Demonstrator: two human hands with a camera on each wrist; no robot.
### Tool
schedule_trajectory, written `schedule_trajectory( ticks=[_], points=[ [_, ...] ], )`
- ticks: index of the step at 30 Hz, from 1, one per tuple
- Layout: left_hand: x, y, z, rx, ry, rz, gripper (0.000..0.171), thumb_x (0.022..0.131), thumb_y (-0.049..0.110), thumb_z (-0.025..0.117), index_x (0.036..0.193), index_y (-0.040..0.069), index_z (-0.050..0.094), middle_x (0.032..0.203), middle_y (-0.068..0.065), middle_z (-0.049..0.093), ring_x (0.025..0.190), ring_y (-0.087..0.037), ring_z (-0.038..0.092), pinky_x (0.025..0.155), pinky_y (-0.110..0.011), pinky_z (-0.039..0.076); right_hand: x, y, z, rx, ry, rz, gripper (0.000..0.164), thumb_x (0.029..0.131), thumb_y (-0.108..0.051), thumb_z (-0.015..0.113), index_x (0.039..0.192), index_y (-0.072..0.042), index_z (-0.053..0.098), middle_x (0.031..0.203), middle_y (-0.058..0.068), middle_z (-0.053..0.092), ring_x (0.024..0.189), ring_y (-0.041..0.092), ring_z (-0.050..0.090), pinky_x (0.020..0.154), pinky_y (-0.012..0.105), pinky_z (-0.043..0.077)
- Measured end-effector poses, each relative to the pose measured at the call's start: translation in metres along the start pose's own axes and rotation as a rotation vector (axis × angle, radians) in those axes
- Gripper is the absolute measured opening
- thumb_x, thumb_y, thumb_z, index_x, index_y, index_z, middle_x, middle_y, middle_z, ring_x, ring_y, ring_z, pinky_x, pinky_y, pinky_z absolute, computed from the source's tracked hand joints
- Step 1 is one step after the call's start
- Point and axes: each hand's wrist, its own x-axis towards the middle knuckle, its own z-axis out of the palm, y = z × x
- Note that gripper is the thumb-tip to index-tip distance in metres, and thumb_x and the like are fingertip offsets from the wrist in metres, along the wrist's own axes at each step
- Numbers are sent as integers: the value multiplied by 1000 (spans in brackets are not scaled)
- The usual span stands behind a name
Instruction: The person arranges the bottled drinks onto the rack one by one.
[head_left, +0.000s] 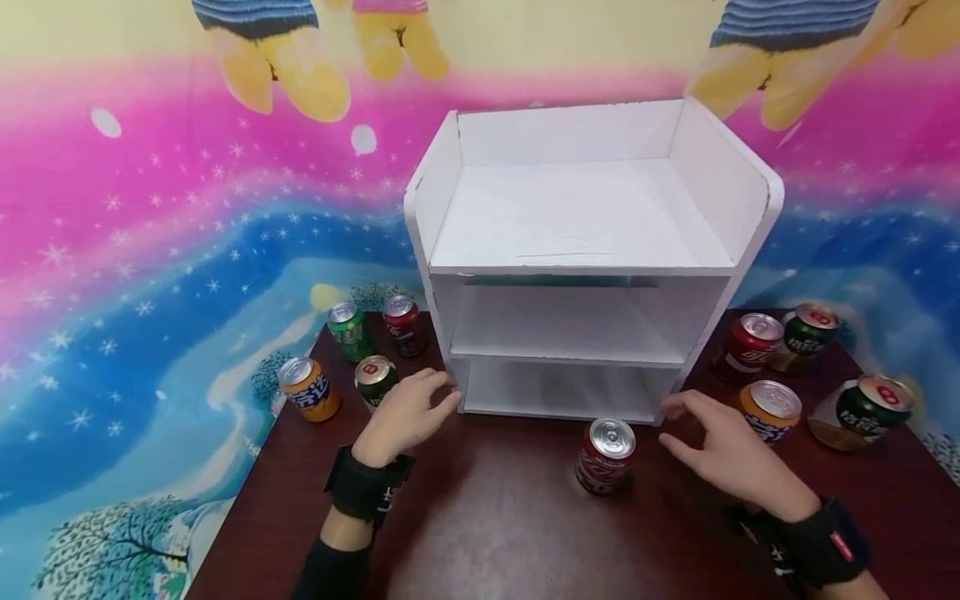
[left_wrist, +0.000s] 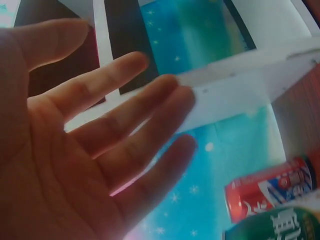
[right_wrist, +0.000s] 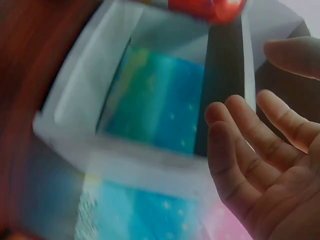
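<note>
A dark red drink can (head_left: 602, 460) stands upright on the table in front of a white shelf unit (head_left: 570, 358). My left hand (head_left: 407, 417) hovers by the shelf's lower left corner, partly in front of a green-and-gold can (head_left: 373, 382). Nothing lies in its spread fingers (left_wrist: 145, 125) in the left wrist view. To the right of the dark red can, my right hand (head_left: 723, 450) is raised, its fingers loosely bent and holding nothing. An orange can (head_left: 770, 408) is just behind that hand. In the right wrist view a blurred red can (right_wrist: 205, 7) shows at the top.
Left of the shelf stand a green can (head_left: 350, 333), a dark red can (head_left: 405, 327) and an orange can (head_left: 311, 392). On its right are a red can (head_left: 746, 350) and two green-and-gold cans, one (head_left: 804, 340) behind the other (head_left: 855, 417). A patterned backdrop (head_left: 187, 275) hangs behind.
</note>
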Motion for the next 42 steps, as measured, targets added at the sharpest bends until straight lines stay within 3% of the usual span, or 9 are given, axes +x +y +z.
schedule_trajectory(
  ticks=[4, 7, 9, 11, 15, 18, 23, 35, 42],
  points=[
    [5, 6, 5, -22, -17, 42, 27, 94, 33, 58, 109, 12, 67, 97, -1, 62, 78, -11, 56, 68, -31, 48, 3, -7, 13, 76, -9, -24, 43, 76, 1, 72, 114, -12, 56, 101, -3, 59, 84, 10, 56, 66, 32, 49],
    [7, 9, 7, -28, -32, 61, 26, 94, 33, 57, 109, 14, 67, 96, 0, 62, 77, -11, 55, 65, -29, 47, 3, -17, 23, 89, -12, 19, 40, 80, -1, 66, 117, -8, 54, 106, 4, 59, 87, 14, 57, 69, 35, 49],
    [7, 11, 9, -32, -43, 67, 28, 95, 33, 56, 111, 13, 67, 98, -2, 62, 79, -13, 57, 66, -29, 48, 4, -26, 30, 88, -26, 90, 38, 85, -13, 67, 120, -5, 53, 109, 9, 58, 91, 20, 58, 73, 40, 49],
    [7, 13, 11, -38, -51, 72, 28, 95, 33, 56, 112, 13, 66, 99, -2, 62, 81, -15, 59, 66, -30, 48, 3, -34, 39, 90, -39, 173, 49, 87, -31, 68, 124, -3, 50, 114, 13, 57, 96, 26, 58, 78, 46, 49],
    [9, 16, 15, -39, -61, 88, 29, 96, 32, 54, 111, 11, 67, 102, -5, 63, 84, -19, 60, 68, -32, 49, 2, -47, 58, 111, -30, 292, 80, 76, -56, 71, 129, -2, 45, 117, 14, 53, 100, 28, 56, 80, 48, 48],
    [10, 18, 18, -28, -75, 92, 29, 96, 33, 53, 110, 12, 67, 104, -6, 64, 87, -19, 60, 70, -34, 49, 0, -52, 71, 145, 8, 321, 87, 70, -53, 78, 131, -1, 43, 115, 13, 53, 98, 27, 56, 76, 44, 49],
    [11, 20, 22, -17, -104, 85, 31, 97, 34, 53, 113, 11, 66, 108, -8, 63, 89, -21, 61, 71, -35, 49, -3, -55, 84, 165, 63, 355, 84, 69, -43, 83, 130, 0, 44, 115, 16, 54, 99, 30, 57, 75, 45, 49],
    [12, 24, 29, 31, -124, 78, 31, 96, 34, 53, 114, 12, 65, 106, -7, 61, 90, -19, 59, 72, -35, 49, -3, -56, 96, 193, 150, 487, 87, 59, -40, 89, 123, -2, 44, 98, 14, 62, 88, 28, 62, 70, 42, 49],
    [14, 25, 36, 91, -117, 113, 32, 96, 33, 53, 113, 10, 66, 102, -5, 61, 85, -16, 58, 70, -33, 49, -2, -50, 99, 259, 169, 468, 83, 60, -35, 90, 122, -4, 44, 100, 12, 62, 90, 25, 62, 72, 41, 50]
  ],
)
